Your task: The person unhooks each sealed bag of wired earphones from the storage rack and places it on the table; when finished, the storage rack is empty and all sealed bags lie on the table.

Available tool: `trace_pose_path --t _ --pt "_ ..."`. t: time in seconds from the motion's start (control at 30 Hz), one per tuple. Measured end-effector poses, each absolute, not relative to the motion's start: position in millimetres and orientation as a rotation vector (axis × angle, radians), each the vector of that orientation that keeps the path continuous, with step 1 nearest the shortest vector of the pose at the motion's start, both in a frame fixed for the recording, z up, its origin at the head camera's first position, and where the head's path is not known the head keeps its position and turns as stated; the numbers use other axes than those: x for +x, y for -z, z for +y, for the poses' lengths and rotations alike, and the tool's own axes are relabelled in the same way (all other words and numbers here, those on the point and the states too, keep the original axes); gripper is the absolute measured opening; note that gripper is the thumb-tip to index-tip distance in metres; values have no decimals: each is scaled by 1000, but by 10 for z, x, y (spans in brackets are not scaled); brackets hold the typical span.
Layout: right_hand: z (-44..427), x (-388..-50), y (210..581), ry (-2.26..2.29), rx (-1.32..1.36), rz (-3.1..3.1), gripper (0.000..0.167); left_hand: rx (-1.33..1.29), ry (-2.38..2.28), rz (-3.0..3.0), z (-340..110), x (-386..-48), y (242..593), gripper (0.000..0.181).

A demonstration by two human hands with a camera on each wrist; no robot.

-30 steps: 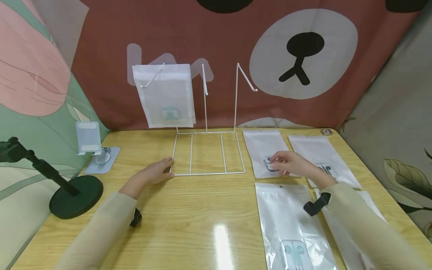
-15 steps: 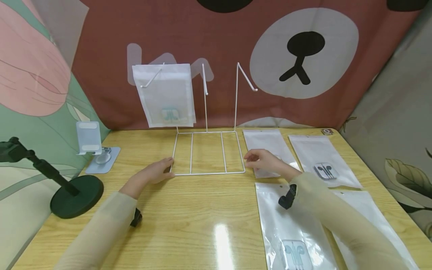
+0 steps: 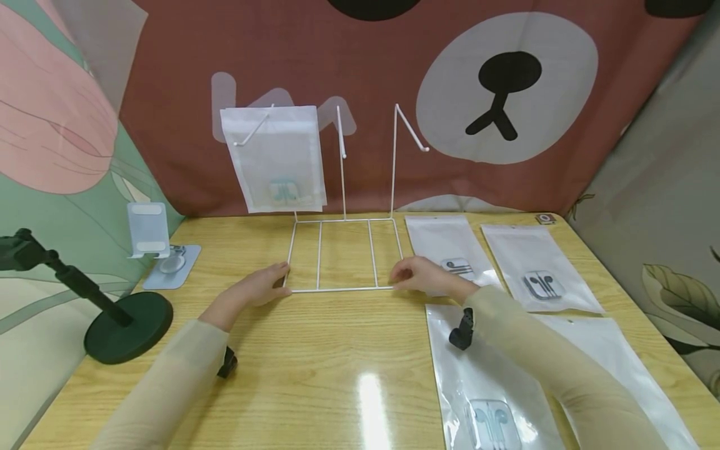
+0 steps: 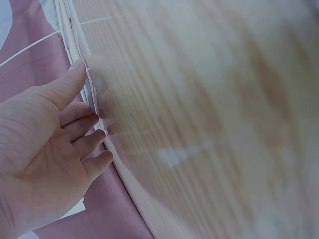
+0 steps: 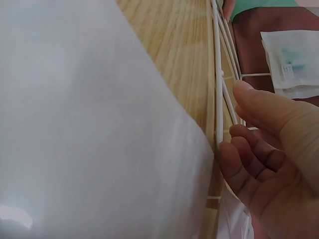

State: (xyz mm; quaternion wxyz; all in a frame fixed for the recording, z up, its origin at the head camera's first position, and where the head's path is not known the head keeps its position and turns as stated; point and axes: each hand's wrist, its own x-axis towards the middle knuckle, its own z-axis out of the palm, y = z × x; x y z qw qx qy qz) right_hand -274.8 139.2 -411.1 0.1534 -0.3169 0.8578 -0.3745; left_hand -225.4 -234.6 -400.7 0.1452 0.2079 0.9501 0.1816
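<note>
Right hand (image 3: 423,275): moved leftward off white plastic earphone bag (image 3: 447,239), onto right front corner of white wire three-hook rack (image 3: 346,289); grasp indeterminable. Left hand (image 3: 259,285): relaxed fingers, touching left front corner.

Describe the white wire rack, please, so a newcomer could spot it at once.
Find the wooden table before the cartoon backdrop. On it, between the person's left hand and right hand, stands the rack. Unlike the bags lying to its right, it is an open wire frame with three hooks, a bag hanging on the left one.
</note>
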Motion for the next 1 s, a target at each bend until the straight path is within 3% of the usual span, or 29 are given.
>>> trace_pose_path --t 0.47,0.77,1.0 --pt "1289 -2766 4163 993 -911 2452 3 610 -527 2733 -2345 -2282 4011 65" --pt "1264 -2771 4169 1053 -850 2413 4 575 -636 2685 -2402 -2315 4010 70" --pt "1252 -2790 4160 1022 -858 2408 6 572 -710 2783 -2472 -2456 3818 59"
